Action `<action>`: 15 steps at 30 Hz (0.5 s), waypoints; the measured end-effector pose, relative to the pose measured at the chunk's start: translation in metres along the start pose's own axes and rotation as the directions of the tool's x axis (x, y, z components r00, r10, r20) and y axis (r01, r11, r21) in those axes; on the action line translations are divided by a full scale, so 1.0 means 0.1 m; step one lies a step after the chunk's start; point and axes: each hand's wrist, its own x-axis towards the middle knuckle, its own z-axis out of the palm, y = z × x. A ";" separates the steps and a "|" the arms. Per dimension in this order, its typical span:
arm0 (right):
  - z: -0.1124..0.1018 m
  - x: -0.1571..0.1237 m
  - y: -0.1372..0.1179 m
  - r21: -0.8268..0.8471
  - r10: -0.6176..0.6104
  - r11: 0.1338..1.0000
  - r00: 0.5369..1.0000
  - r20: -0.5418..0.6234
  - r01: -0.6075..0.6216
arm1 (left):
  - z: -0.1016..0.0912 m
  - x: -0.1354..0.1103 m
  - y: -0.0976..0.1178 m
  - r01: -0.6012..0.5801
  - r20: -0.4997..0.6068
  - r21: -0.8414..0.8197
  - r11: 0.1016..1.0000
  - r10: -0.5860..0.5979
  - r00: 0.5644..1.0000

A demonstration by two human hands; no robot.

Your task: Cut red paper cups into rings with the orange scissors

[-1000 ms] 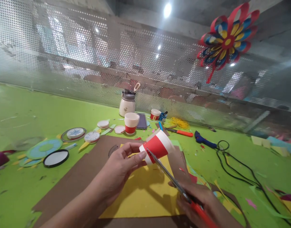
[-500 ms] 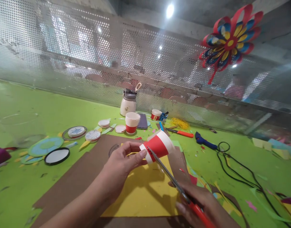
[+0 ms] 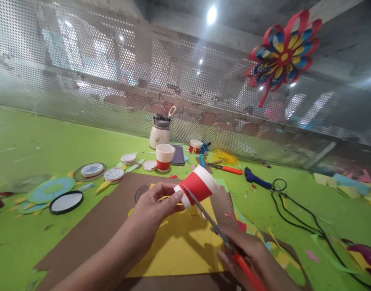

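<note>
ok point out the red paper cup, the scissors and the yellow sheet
paper cup (image 3: pixel 200 186), head view, on its red side wall
scissors (image 3: pixel 214 225), head view, midway along the metal blades
yellow sheet (image 3: pixel 179 246), head view, bare middle of the paper

My left hand (image 3: pixel 152 206) grips a red-and-white paper cup (image 3: pixel 197 187) by its narrow end, tipped on its side above a yellow sheet (image 3: pixel 179 246) that lies on brown card (image 3: pixel 91 230). My right hand (image 3: pixel 252 258) holds red-handled scissors (image 3: pixel 217 232), their blade tips touching the cup's red band. A second cup (image 3: pixel 163 157) stands upright farther back on the green table (image 3: pixel 36 141).
</note>
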 end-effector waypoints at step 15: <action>-0.06 0.01 0.00 -0.061 -0.056 0.997 0.998 -0.011 0.055 | 0.00 -0.02 0.07 -0.014 0.060 0.042 0.999 0.012 0.998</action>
